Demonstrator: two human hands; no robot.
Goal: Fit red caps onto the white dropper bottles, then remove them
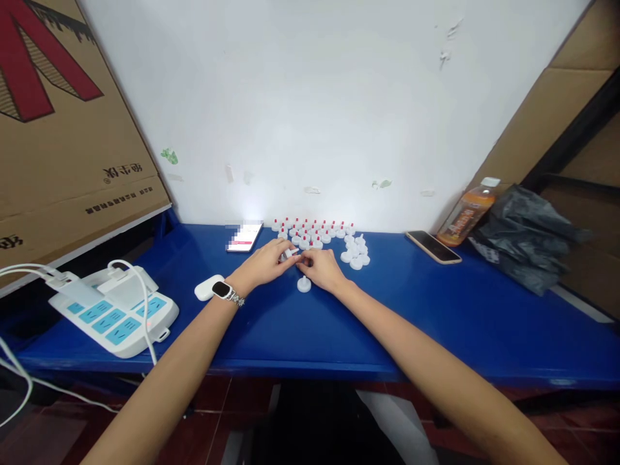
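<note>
Both my hands meet over the middle of the blue table (436,323). My left hand (265,261), with a watch on its wrist, pinches a small white cap-like part (290,253) with closed fingers. My right hand (322,268) has its fingers curled together right beside that part, touching it or something tiny I cannot make out. A single white round cap (303,284) lies just under my hands. Behind them stand several white caps with red tips (310,229) in rows, and a pile of plain white caps (356,253) sits to the right.
A white power strip (116,313) with plugged cables lies at the left, a small white case (207,287) near my left wrist. Two phones (245,237) (433,247) lie flat. An orange drink bottle (467,216) and a black plastic bag (526,242) are at the right. A cardboard box (62,129) leans at the left.
</note>
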